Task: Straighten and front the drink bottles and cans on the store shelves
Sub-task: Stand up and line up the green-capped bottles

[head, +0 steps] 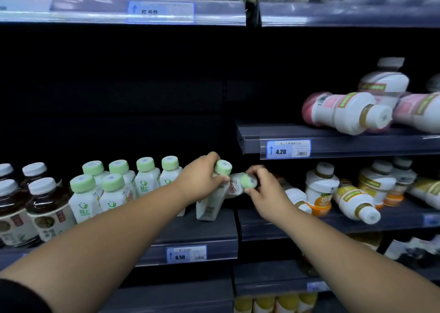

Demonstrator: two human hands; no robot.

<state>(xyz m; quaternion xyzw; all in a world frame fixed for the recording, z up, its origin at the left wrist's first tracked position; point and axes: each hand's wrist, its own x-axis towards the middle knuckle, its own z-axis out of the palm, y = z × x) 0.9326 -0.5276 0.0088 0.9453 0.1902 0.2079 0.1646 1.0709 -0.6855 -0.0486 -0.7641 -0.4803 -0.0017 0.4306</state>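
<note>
My left hand [202, 182] grips the neck of a white bottle with a pale green cap [210, 201] that stands tilted on the dark shelf [209, 231]. My right hand [266, 191] holds a second green-capped bottle [240, 184] lying on its side, cap toward me. To the left, several upright green-capped bottles [114, 191] stand in rows. On the right shelf, white bottles with orange and yellow labels [357, 203] stand or lie toppled. Higher up, pink-labelled bottles [345, 112] lie on their sides.
Dark tea bottles with white caps [45, 208] stand at the far left. Price tags [187, 254] read 6.50 and 4.20 on the shelf edges. The upper right shelf [333, 143] juts out above my right hand. Red-labelled packs fill the top shelf.
</note>
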